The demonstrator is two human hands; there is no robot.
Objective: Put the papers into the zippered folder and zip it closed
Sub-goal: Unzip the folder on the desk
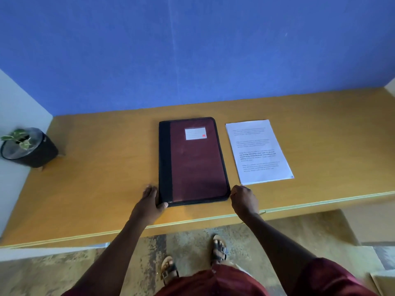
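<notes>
A maroon zippered folder point(195, 163) with a black spine and a white label lies closed and flat on the wooden desk point(106, 189). A stack of printed white papers point(258, 152) lies just to its right, apart from it. My left hand point(150, 199) grips the folder's near left corner, thumb on the front edge. At the near right corner my right hand point(242, 197) has its fingers pinched together against the folder's edge; what it pinches is too small to see.
A black pot with a small green plant point(27, 147) stands at the desk's far left. A blue partition wall point(192, 50) rises behind the desk. The desk's front edge runs just below my hands, with my sandalled feet on the floor beneath.
</notes>
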